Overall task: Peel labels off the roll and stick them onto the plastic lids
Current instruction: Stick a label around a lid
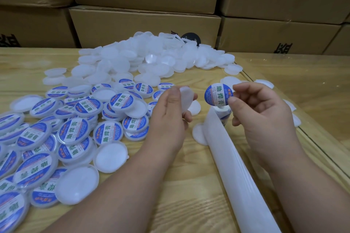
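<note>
Wooden table (pixel 189 185): label (pixel 217 94) pinched, right hand (pixel 265 113).

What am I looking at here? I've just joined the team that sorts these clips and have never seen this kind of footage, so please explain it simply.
No machine here: a person is working with bare hands, filmed by one camera worn on the head, looking forward and down. The left hand holds a blank white plastic lid. The right hand pinches a round blue and white label, peeled off. Beneath it the label roll trails a long white backing strip towards the camera. On the wooden table, labelled lids lie at the left and a heap of blank lids farther back. Cardboard boxes are stacked behind.
</note>
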### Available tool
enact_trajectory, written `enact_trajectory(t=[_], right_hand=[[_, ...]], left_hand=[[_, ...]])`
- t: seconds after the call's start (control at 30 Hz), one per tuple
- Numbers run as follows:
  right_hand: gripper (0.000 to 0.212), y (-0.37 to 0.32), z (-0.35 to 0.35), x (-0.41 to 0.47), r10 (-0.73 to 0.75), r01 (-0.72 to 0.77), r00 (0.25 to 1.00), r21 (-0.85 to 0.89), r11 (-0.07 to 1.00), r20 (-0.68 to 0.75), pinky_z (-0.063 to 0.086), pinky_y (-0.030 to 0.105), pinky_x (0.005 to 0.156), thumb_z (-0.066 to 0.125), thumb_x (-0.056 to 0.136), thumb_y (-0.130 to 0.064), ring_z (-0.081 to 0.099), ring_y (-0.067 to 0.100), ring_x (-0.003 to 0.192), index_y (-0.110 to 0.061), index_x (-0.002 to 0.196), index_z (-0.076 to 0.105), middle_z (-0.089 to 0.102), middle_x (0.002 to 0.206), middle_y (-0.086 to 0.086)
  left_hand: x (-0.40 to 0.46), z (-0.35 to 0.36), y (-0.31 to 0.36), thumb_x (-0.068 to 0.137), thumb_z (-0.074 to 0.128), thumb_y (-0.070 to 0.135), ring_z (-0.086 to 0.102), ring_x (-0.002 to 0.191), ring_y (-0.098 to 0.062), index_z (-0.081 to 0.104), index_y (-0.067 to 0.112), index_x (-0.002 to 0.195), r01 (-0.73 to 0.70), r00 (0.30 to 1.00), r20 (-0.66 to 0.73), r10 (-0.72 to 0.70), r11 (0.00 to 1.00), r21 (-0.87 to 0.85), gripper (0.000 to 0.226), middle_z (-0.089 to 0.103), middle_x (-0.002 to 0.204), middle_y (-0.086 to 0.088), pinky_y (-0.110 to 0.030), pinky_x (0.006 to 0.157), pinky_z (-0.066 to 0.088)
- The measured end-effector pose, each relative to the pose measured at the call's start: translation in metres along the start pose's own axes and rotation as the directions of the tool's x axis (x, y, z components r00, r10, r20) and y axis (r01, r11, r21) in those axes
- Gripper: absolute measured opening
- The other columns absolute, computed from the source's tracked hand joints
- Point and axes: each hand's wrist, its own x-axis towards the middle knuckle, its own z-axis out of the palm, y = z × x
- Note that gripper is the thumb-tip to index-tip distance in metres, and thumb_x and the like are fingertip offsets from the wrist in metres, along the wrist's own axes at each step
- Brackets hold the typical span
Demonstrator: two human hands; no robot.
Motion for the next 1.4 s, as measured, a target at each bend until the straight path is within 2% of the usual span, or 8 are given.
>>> enact_trajectory(t=[0.17,0.27,0.43,0.67,0.83,1.03,1.13,1.4], right_hand=[[0.024,0.001,0.000,0.000,0.052,-0.053,0.999,0.043,0.998,0.013,0.050,0.016,0.054,0.068,0.094,0.000,0.063,0.003,0.063,-0.023,0.099,0.071,0.072,0.079,-0.011],[0.023,0.002,0.000,0.000,0.099,-0.101,0.994,0.055,0.993,0.041,0.049,0.016,0.052,0.068,0.094,0.000,0.061,0.002,0.059,-0.022,0.101,0.071,0.071,0.076,-0.011],[0.026,0.005,0.002,0.001,0.220,-0.233,0.965,0.081,0.969,0.143,0.044,0.015,0.047,0.068,0.093,0.000,0.059,0.003,0.055,-0.019,0.112,0.066,0.074,0.078,-0.003],[0.027,0.005,0.005,-0.001,0.260,-0.277,0.953,0.095,0.956,0.158,0.043,0.011,0.046,0.071,0.091,-0.003,0.060,0.002,0.050,-0.016,0.114,0.065,0.075,0.078,0.001],[0.026,0.003,0.004,0.000,0.246,-0.259,0.963,0.130,0.957,0.108,0.044,0.015,0.043,0.066,0.093,0.003,0.061,0.004,0.050,-0.014,0.113,0.064,0.073,0.074,-0.003],[0.048,0.004,0.003,0.002,0.100,-0.101,0.994,0.016,0.995,0.033,0.056,0.022,0.059,0.071,0.089,0.005,0.068,0.010,0.077,-0.028,0.122,0.060,0.069,0.101,-0.004],[0.062,0.005,0.004,-0.001,0.042,-0.039,0.995,-0.033,0.999,0.093,0.058,0.024,0.077,0.073,0.087,0.006,0.068,0.010,0.084,-0.038,0.127,0.056,0.064,0.116,-0.001],[0.061,-0.003,0.008,-0.003,-0.018,0.007,0.993,0.094,0.996,0.116,0.057,0.021,0.077,0.066,0.088,0.016,0.065,0.009,0.073,-0.031,0.124,0.058,0.064,0.112,0.007]], left_hand=[[0.002,0.000,-0.001,0.108,0.042,0.026,0.048,0.052,-0.010,0.051,0.030,0.120,0.007,1.000,0.012,-0.008,1.000,0.023,0.015,0.077,0.088,0.008,-0.021,0.052,0.045],[0.002,-0.001,-0.003,0.100,0.046,0.016,0.056,0.056,-0.013,0.054,0.049,0.116,0.002,0.999,0.041,-0.004,0.998,0.066,0.038,0.072,0.079,0.017,-0.025,0.058,0.051],[0.000,0.000,-0.003,0.073,0.049,0.010,0.061,0.065,-0.015,0.065,0.044,0.100,0.010,0.987,0.157,-0.015,0.999,0.034,0.046,0.071,0.083,0.006,-0.025,0.060,0.049],[-0.001,0.003,-0.003,0.075,0.047,0.008,0.065,0.087,-0.017,0.054,0.039,0.125,0.053,0.970,0.242,-0.039,0.997,-0.053,0.059,0.072,0.108,-0.003,-0.029,0.074,0.053],[-0.001,0.004,-0.006,0.078,0.051,0.010,0.068,0.092,-0.030,0.062,0.049,0.118,-0.026,0.975,0.221,-0.004,0.990,0.136,0.057,0.074,0.110,0.008,-0.048,0.088,0.058],[0.000,0.002,-0.003,0.077,0.059,0.011,0.061,0.073,-0.009,0.066,0.046,0.110,-0.030,0.991,0.131,0.024,0.999,0.045,0.049,0.067,0.107,0.011,-0.021,0.074,0.055],[-0.001,0.005,-0.002,0.081,0.064,0.002,0.058,0.071,-0.010,0.067,0.038,0.113,0.000,0.991,0.134,0.010,0.997,-0.075,0.048,0.066,0.105,0.008,-0.021,0.072,0.055],[-0.005,0.009,-0.003,0.082,0.071,0.025,0.071,0.098,-0.010,0.069,0.028,0.117,0.039,0.964,0.264,-0.008,0.993,-0.114,0.036,0.075,0.108,0.005,-0.031,0.085,0.057]])
